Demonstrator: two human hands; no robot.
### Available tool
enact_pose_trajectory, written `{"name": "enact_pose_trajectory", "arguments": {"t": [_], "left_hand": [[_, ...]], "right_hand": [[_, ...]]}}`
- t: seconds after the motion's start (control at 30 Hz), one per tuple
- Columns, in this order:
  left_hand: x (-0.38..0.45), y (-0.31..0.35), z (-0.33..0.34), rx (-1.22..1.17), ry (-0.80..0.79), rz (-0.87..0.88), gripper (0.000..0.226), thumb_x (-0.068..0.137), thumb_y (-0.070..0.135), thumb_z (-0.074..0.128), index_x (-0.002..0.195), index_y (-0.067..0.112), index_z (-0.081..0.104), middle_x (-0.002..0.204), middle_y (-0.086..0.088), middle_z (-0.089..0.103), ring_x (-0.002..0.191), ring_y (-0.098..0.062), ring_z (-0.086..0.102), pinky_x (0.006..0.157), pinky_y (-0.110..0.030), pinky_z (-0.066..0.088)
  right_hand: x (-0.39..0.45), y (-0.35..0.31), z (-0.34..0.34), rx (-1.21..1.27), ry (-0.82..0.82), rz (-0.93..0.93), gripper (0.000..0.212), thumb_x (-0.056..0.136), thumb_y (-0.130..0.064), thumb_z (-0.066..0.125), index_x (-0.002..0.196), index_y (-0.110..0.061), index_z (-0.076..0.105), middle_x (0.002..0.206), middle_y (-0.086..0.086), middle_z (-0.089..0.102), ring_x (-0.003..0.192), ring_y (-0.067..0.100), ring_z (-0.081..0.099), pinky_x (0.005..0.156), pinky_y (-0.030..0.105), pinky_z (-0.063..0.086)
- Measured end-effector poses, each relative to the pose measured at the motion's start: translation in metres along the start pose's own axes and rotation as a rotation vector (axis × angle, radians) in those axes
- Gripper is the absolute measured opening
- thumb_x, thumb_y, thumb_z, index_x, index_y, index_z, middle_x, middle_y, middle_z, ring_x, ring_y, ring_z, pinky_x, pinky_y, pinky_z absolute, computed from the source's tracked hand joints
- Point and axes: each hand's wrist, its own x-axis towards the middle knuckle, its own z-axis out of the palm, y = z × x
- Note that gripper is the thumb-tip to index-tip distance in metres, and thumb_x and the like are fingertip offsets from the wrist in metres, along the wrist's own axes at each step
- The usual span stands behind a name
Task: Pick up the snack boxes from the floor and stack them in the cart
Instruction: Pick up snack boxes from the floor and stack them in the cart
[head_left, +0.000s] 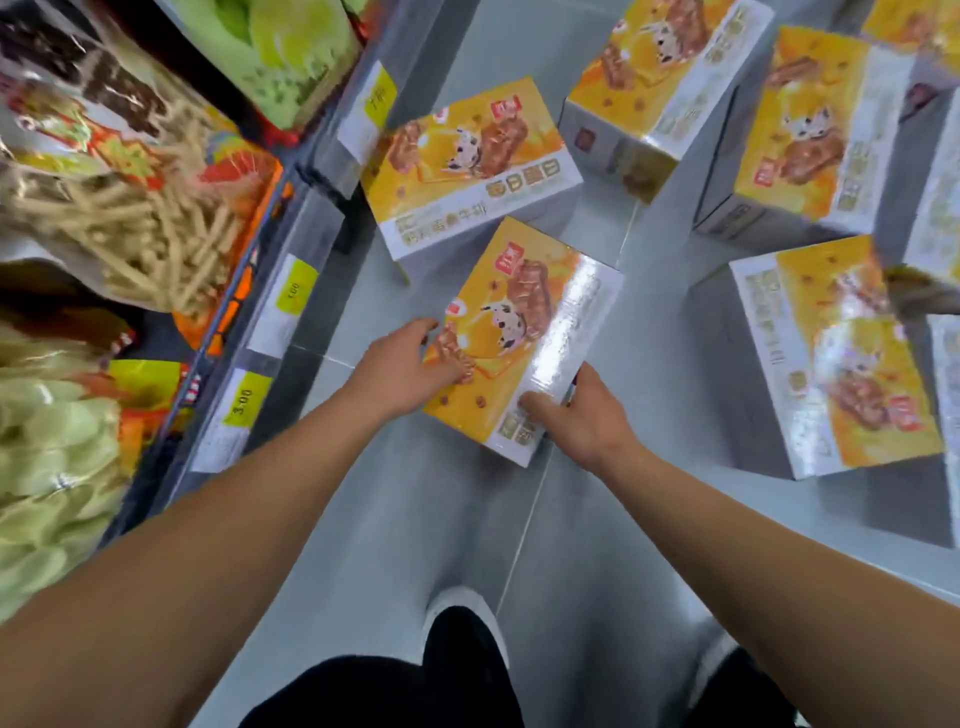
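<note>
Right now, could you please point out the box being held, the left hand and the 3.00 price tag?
held box (524, 332): head view, its yellow top face.
left hand (402, 358): head view, its back.
3.00 price tag (243, 401): head view, its yellow patch.

Snack boxes (524, 332): yellow-orange faces, white edges, black-spotted white cow, brown bars, red logo. Floor (597, 519): pale grey tile. Shelf tags (297, 291), left of frame: yellow-green on white. Bags (130, 208), upper left: orange, tan sticks.

head view, looking steeply down, close
</note>
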Motion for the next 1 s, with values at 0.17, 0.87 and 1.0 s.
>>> {"name": "enact_pose_trajectory", "arguments": {"t": [0.17,0.87,1.0], "left_hand": [[0.007,-0.008,0.009,-0.126,-0.026,0.029,0.051,0.065,0.054,0.063,0.113,0.035,0.064,0.11,0.012,0.07,0.103,-0.015,0.064,0.092,-0.037,0.051],[-0.356,0.257,-0.181,-0.19,-0.195,-0.035,0.084,0.07,0.051,0.07,0.144,0.026,0.038,0.135,0.0,0.051,0.114,-0.023,0.06,0.097,-0.039,0.048],[-0.404,0.318,-0.224,-0.107,-0.13,0.099,0.082,0.083,0.033,0.074,0.15,0.024,0.029,0.143,0.001,0.046,0.116,-0.026,0.059,0.088,-0.032,0.045]], "right_hand": [[0.007,0.01,0.011,0.102,-0.044,-0.014,0.057,0.091,-0.034,0.064,0.141,-0.029,0.036,0.122,-0.015,0.055,0.106,0.012,0.057,0.091,0.028,0.043],[-0.359,-0.184,-0.283,0.123,0.22,-0.075,0.102,0.064,-0.037,0.083,0.151,-0.027,0.028,0.144,0.0,0.043,0.131,0.022,0.042,0.106,0.046,0.041],[-0.417,-0.202,-0.338,-0.127,0.238,-0.148,0.097,0.068,-0.037,0.082,0.149,-0.022,0.031,0.142,0.004,0.045,0.131,0.026,0.04,0.106,0.044,0.036]]}}
